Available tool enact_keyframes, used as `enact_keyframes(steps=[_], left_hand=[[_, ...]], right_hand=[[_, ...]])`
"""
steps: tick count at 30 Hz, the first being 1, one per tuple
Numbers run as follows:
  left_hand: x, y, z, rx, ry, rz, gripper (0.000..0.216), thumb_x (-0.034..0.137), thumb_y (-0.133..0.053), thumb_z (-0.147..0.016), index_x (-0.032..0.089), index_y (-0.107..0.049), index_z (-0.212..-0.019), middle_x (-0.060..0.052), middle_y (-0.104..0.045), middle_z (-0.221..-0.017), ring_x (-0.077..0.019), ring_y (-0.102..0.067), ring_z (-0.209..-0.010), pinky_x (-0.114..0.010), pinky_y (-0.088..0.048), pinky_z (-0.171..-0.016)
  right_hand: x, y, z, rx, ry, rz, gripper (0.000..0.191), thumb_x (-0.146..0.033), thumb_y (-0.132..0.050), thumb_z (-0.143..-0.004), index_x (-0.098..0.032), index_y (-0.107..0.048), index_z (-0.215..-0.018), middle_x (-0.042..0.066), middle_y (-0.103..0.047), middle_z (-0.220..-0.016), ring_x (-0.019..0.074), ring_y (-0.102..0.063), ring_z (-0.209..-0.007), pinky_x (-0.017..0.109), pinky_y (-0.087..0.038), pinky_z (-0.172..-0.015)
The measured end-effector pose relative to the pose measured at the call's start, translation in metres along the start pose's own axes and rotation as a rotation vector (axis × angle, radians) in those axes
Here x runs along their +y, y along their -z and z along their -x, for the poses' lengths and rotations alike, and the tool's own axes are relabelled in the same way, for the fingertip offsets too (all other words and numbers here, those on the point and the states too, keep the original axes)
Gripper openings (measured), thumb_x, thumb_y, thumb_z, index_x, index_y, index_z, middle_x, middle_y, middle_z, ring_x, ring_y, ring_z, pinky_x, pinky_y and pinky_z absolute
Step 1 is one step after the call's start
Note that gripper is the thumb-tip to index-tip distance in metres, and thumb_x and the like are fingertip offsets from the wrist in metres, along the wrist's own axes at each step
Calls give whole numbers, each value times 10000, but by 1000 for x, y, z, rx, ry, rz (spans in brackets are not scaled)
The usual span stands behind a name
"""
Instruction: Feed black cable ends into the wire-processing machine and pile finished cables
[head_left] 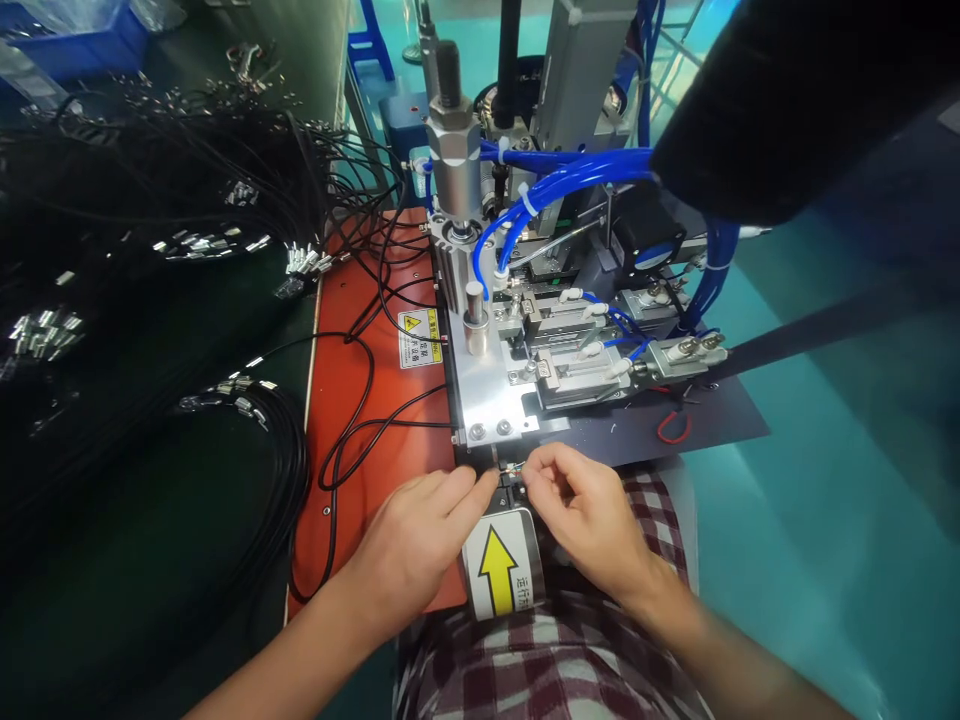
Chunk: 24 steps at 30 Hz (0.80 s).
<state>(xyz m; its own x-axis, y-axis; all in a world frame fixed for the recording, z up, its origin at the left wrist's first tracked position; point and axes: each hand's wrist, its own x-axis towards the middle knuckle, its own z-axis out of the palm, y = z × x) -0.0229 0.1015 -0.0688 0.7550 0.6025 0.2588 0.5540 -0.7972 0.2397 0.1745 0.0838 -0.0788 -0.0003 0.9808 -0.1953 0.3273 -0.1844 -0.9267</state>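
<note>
Right of the flat red board (pixel 412 450), the right hand (pixel 596 510) pinches a thin silvery piece (pixel 512 470) at a small black fixture (pixel 505 497), apparently for steadiness; whether the left hand (pixel 409 530) grips cannot be told.

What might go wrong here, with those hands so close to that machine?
Fingers might get pinched: the left hand and right hand are working right at the front of the machine, which bears a warning label.

The small piece at the fingertips looks tiny and could slip away.

Loose black cables loop across the red board near the left forearm, so one might snag.
</note>
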Motion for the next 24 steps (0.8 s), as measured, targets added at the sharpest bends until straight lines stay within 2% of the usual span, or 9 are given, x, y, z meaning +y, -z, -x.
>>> enact_keyframes(steps=[3,5,9,13,16,20,24], left_hand=[[0,4,-2,-26,-26,-45,318,66,-348,-919,42,-536,-1174,-95,-627,-862,-193,-563,-683,-318,-495,-587],[1,5,-4,-45,-32,-73,319,66,-341,-919,48,-542,-1166,-89,-623,-842,-195,-560,-673,-319,-492,-573],[0,6,-5,-60,-13,-100,315,81,-343,-924,68,-541,-1168,-77,-611,-816,-190,-540,-652,-313,-473,-549],[-1,4,-4,-28,-30,-106,298,89,-361,-928,70,-536,-1168,-72,-611,-821,-177,-524,-643,-307,-459,-559],[-2,2,-2,-26,-33,-106,297,94,-360,-933,76,-538,-1169,-70,-610,-826,-172,-523,-639,-304,-452,-568],[-3,-1,-2,-43,-27,-112,302,108,-361,-938,81,-544,-1176,-80,-607,-845,-176,-537,-669,-301,-452,-592],[6,9,-6,-68,32,-175,317,107,-343,-932,103,-572,-1152,-104,-602,-899,-209,-546,-760,-317,-449,-624]], right_hand=[[7,-4,-5,-67,-211,-295,176,-335,-567,-811,-192,-554,-708,-56,-450,-541,98,-375,-452,233,-290,-434],[11,-5,-7,-108,-278,-417,218,-377,-604,-776,-183,-554,-690,-76,-412,-499,83,-334,-422,227,-256,-420],[12,-4,-7,-127,-287,-498,286,-439,-651,-751,-167,-568,-712,-69,-450,-522,76,-361,-429,227,-273,-435],[3,-6,-6,-55,-242,-449,353,-516,-638,-742,-170,-566,-737,-37,-512,-592,90,-423,-466,238,-337,-459],[2,-10,-7,-15,-242,-454,353,-524,-661,-713,-189,-550,-709,-47,-505,-569,97,-427,-462,242,-345,-455],[8,-13,-11,-116,-356,-635,331,-462,-689,-710,-178,-534,-636,-58,-485,-556,69,-370,-447,225,-301,-469],[6,-10,-14,-212,-477,-745,389,-466,-738,-637,-167,-500,-566,-68,-453,-519,53,-331,-429,210,-254,-461]])
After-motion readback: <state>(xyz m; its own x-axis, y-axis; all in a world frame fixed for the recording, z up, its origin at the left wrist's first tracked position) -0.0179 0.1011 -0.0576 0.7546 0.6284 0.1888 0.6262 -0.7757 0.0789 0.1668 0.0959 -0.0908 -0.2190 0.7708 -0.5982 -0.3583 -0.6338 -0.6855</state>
